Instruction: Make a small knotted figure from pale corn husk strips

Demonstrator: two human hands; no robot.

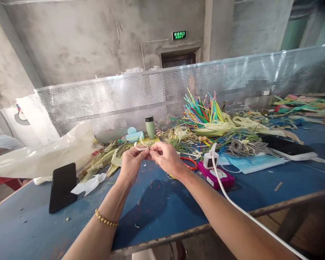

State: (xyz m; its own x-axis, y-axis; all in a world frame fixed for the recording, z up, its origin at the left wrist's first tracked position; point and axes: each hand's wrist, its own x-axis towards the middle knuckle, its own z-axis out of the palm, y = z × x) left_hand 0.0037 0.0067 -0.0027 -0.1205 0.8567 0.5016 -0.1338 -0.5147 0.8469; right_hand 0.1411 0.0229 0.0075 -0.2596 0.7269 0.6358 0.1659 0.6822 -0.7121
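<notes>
My left hand [131, 161] and my right hand [165, 156] meet above the blue table [157, 213], both pinched on a thin pale strip of corn husk [140, 146] that curls up between the fingertips. A gold bead bracelet [106, 219] sits on my left wrist. Behind the hands lies a heap of pale green corn husks [108, 157].
A black phone [62, 186] lies at the left, by a crumpled white scrap [89, 184]. At the right are orange scissors [191, 163], a pink box with a white charger and cable [215, 175], a blue face mask [253, 162], coloured strips [203, 110], a green bottle [150, 127] and a perforated metal screen [178, 94].
</notes>
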